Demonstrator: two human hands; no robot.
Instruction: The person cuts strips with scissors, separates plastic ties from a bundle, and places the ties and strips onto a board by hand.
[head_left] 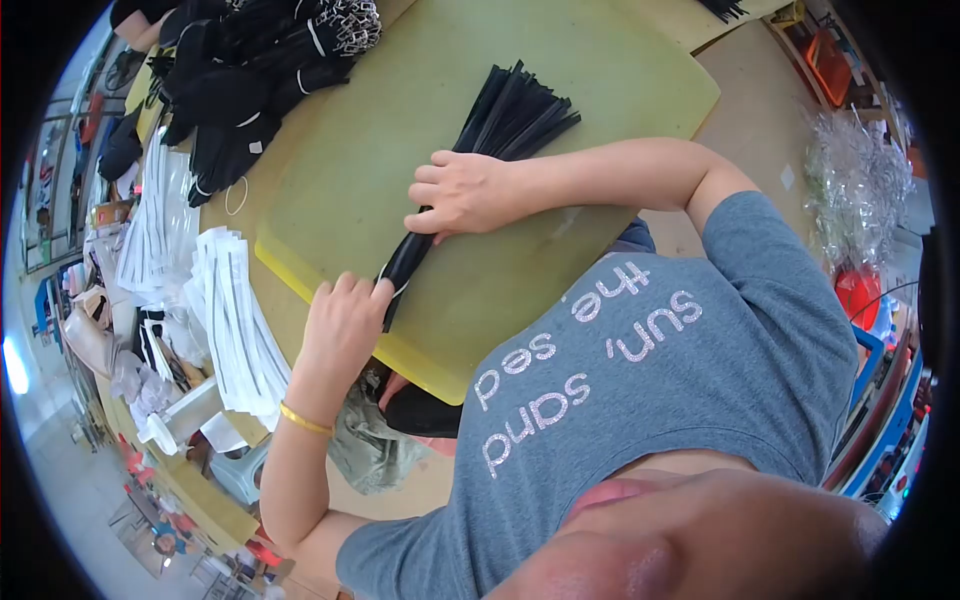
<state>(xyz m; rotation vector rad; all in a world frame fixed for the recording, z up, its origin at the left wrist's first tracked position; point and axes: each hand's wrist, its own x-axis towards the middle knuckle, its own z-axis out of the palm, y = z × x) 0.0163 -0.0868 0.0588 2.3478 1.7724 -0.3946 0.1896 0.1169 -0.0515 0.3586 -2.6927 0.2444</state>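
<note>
A bundle of thin black strips (510, 110) lies slantwise across the greenish-yellow board (640, 60), its far ends fanned out. My right hand (455, 195) is wrapped around the bundle's middle. Lower down, my left hand (345, 315), with a yellow bangle at its wrist, closes on the narrow near end. A thin pale band or tie shows around the bundle beside my left fingers. Whether my left fingers pinch the tie or the strips themselves is partly hidden.
Black bundles (220, 90), some with silver metal ends, are heaped at the far left. White strips (225, 320) hang along the left side. Clear plastic wrap (860, 180) and a red item (857, 292) are at the right. Another person (165, 543) appears at the lower left.
</note>
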